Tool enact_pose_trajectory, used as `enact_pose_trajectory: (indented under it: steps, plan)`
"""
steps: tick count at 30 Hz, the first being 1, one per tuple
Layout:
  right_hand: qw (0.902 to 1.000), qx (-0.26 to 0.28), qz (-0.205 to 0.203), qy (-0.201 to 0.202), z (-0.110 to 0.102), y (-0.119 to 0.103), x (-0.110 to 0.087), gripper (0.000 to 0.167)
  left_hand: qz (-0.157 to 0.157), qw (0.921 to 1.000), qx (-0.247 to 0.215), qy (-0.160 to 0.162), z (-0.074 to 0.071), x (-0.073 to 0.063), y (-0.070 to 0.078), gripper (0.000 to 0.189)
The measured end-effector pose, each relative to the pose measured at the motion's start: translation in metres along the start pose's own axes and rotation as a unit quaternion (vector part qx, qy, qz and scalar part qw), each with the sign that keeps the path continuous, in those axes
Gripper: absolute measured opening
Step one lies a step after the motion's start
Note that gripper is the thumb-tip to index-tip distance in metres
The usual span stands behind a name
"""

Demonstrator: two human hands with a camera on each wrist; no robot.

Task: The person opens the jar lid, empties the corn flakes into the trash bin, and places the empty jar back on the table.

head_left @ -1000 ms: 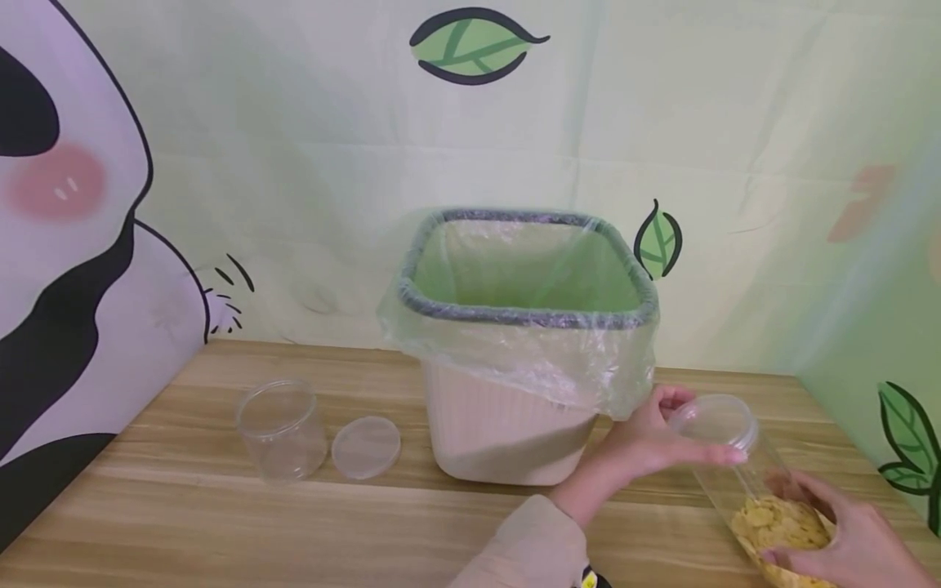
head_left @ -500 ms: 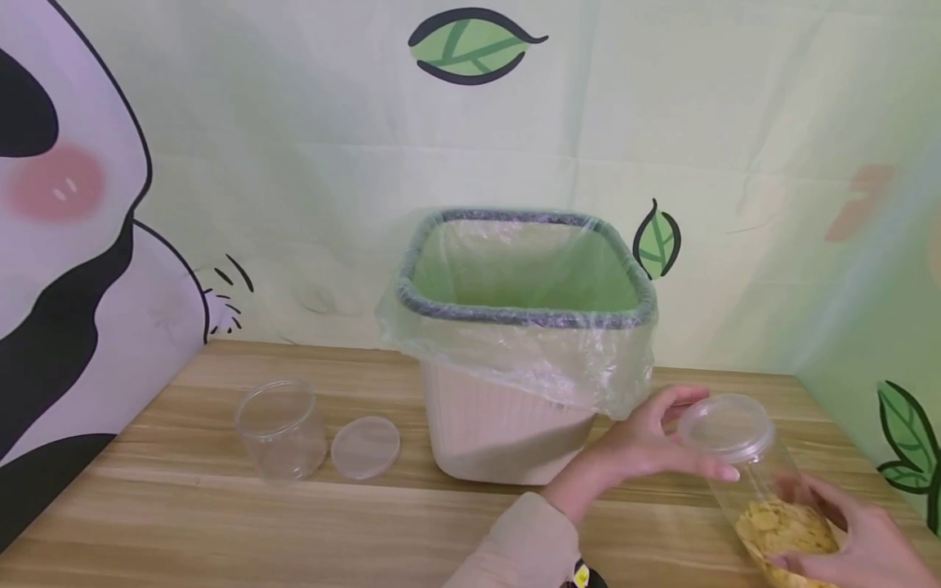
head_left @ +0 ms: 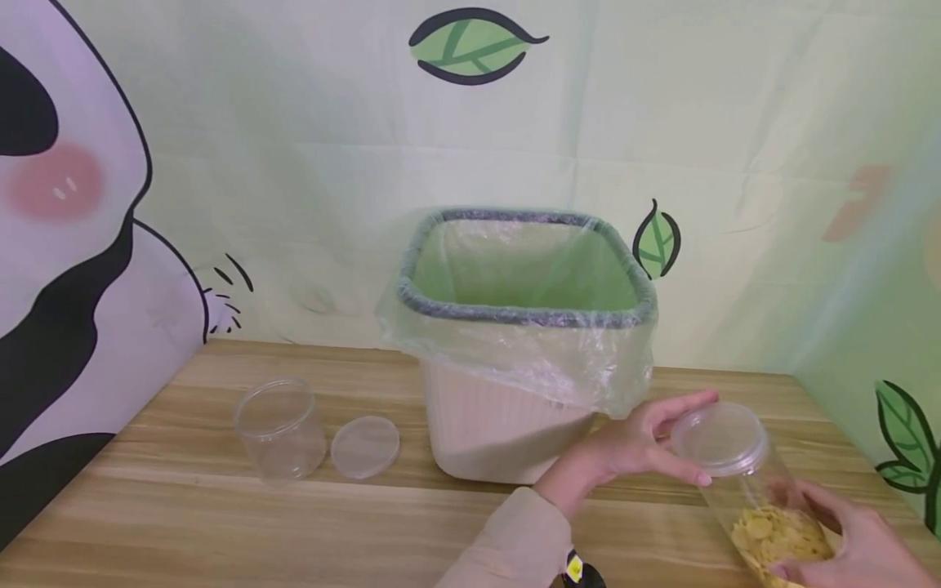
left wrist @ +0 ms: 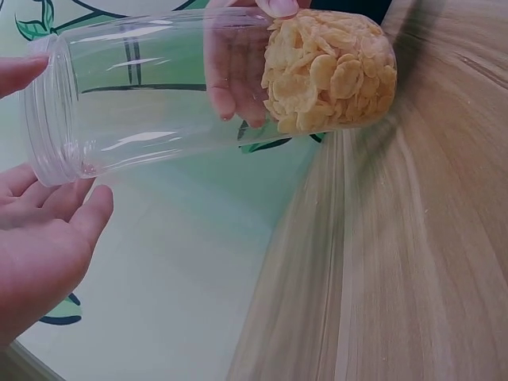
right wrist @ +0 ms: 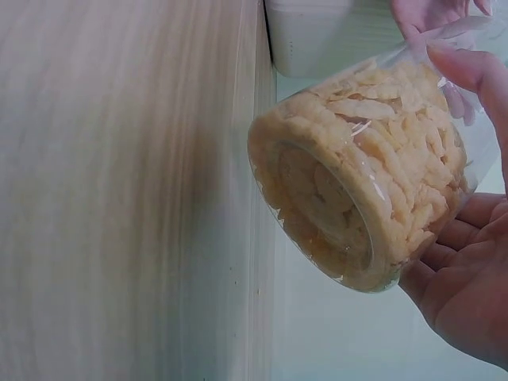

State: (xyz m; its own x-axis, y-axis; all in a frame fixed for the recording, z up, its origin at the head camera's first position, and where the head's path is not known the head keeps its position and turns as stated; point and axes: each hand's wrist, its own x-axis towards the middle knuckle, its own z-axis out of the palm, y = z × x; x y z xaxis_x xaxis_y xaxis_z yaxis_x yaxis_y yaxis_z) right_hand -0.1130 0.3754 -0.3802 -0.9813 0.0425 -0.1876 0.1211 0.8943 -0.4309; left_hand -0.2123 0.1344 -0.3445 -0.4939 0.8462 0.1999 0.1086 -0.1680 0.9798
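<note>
A tall clear plastic jar [head_left: 764, 482] tilts over the right side of the table, its lower part filled with yellow flakes [left wrist: 329, 71] that look like cornflakes. My right hand [head_left: 856, 531] grips the jar low down, thumb on one side and fingers on the other. At its top, my left hand [head_left: 643, 445] holds the clear lid [head_left: 719, 439] between thumb and fingers. In the left wrist view the thumb and fingertips lie at opposite sides of the lid. The right wrist view shows the jar's base [right wrist: 325, 206] and the right hand [right wrist: 468, 294] around its side.
A bin [head_left: 507, 425] with a green liner bag [head_left: 529, 351] stands mid-table, just left of my left hand. Further left are a lidless clear tub [head_left: 283, 433] and a loose round lid [head_left: 365, 447]. A printed cloth wall [head_left: 309, 163] rises behind the wooden table [head_left: 294, 531].
The jar's top has tilted slightly and shifted a little. My left thumb has slid left along the lid while the fingers reach further behind it. The right hand keeps its grip.
</note>
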Motion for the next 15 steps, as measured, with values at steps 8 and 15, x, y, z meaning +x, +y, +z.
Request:
enact_pose_trajectory:
  steps: [8,15]
  plan:
    - [0.9999,-0.013,-0.002,0.002,-0.0006,-0.0038,0.0017,0.096,-0.004,0.9999,0.009,0.002,-0.0014,-0.0007,-0.0003,0.081]
    - [1.0000,-0.002,0.003,0.003,-0.0004,-0.0028,0.0020,0.095,-0.022,0.9993,-0.014,0.028,0.0011,-0.0004,-0.0010,0.079]
